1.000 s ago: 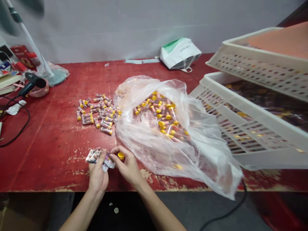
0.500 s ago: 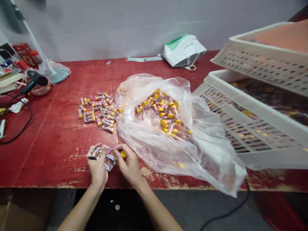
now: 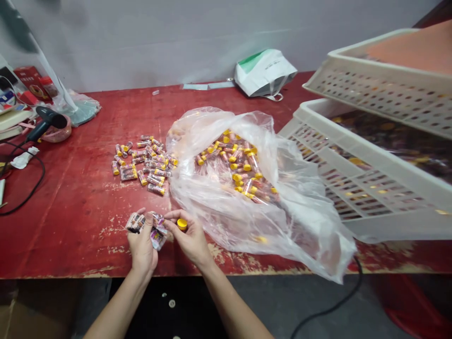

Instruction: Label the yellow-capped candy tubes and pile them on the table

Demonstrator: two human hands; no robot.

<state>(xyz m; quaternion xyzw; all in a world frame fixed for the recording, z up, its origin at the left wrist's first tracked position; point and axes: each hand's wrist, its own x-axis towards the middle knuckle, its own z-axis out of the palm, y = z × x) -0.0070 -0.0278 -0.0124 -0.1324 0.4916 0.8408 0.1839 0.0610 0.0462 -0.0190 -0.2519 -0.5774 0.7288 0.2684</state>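
A red bench (image 3: 81,202), its paint flaked to bare patches, is fronted by the left hand (image 3: 141,245), whose fingers are closed on glossy printed pieces (image 3: 158,238), nearer than the clear plastic bag (image 3: 215,221) and to its left. Purple print is shown more plainly on them than a second ago. Just short of the bag, a round yellow cap (image 3: 181,224) is held in the curled right hand (image 3: 193,242), its thumb and forefinger pinched at the pieces' edge; it has been drawn slightly farther from the left. Left of the crumpled bag, cylindrical tubes (image 3: 155,165) are left lying unchanged. Right of it, perforated plastic crates (image 3: 370,202) are stacked; behind, a white bag (image 3: 263,77) is slumped.
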